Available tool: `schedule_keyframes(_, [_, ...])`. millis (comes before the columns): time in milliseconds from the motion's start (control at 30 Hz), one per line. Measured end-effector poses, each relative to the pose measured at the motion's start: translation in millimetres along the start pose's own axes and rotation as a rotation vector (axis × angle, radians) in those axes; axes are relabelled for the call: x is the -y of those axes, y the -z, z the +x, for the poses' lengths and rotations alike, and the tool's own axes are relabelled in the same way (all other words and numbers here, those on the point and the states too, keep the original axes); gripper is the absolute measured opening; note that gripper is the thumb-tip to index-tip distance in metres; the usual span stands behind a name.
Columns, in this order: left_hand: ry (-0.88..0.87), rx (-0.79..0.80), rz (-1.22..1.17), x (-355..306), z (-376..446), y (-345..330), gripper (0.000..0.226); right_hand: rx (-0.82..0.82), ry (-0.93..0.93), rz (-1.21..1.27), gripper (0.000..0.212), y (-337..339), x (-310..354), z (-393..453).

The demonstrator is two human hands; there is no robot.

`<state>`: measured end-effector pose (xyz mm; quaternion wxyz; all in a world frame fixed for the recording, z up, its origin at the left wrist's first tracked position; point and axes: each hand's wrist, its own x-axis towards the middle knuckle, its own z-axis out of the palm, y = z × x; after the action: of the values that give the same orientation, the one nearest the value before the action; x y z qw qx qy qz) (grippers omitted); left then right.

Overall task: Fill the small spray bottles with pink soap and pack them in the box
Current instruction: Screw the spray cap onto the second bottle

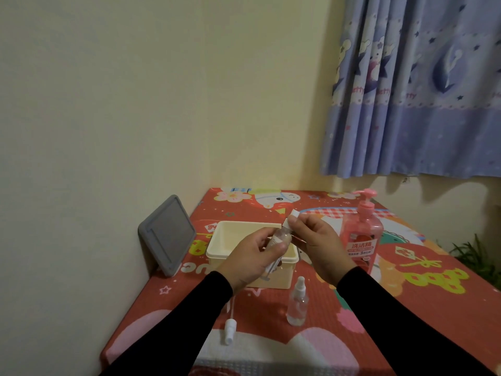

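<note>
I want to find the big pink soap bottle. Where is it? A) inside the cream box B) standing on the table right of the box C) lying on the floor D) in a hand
B: the pink soap bottle stands upright on the table, right of the cream box.

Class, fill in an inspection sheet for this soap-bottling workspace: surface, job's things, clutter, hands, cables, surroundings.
Surface: table under a red cartoon cloth.
Job's things: cream box, open; pink soap bottle upright right of it; capped spray bottle upright in front; loose spray head lying on the cloth.
Clutter: grey lid leaning on the wall.
Hands: left hand grips a small bottle over the box; right hand pinches its white top.
Cables: nothing seen.
Surroundings: cream wall, blue curtain, plant at right.
</note>
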<state>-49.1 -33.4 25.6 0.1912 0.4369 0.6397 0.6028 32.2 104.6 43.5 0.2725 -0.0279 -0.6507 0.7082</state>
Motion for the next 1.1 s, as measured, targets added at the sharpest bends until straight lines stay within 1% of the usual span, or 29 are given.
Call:
schedule_keyframes(167, [-0.04,-0.059,0.105,3,2,-4,0.029,-0.105,0.008,-0.012,0.029,-2,-7,-1])
schedule_keyframes(300, [-0.058,-0.113,0.159,5,4,-7,0.029,-0.201,-0.019,-0.037,0.05,-8,-13,0])
schedule_keyframes(400, [-0.055,-0.117,0.183,6,4,-7,0.032,-0.198,-0.042,-0.036,0.055,-8,-13,1])
schedule_keyframes(467, [-0.058,-0.12,0.182,5,4,-7,0.034,-0.173,-0.067,0.013,0.051,-8,-11,2])
schedule_keyframes(567, [-0.061,-0.113,0.175,5,5,-8,0.035,-0.133,-0.073,0.108,0.024,-12,-5,1])
schedule_keyframes(633, [-0.057,-0.108,0.162,5,4,-8,0.035,-0.118,-0.077,0.126,0.014,-15,-3,0])
schedule_keyframes(767, [-0.052,-0.113,0.131,4,4,-7,0.033,-0.118,-0.093,0.124,0.024,-14,-3,-1])
schedule_keyframes(900, [-0.037,-0.147,0.134,5,6,-4,0.027,-0.101,-0.12,0.162,0.022,-9,-3,1])
schedule_keyframes(1000, [-0.036,-0.155,0.156,5,7,-2,0.028,-0.066,-0.076,0.045,0.02,-5,-5,0])
schedule_keyframes(1100, [-0.046,-0.14,0.208,6,8,-2,0.03,-0.104,-0.042,-0.033,0.02,-4,-8,-1])
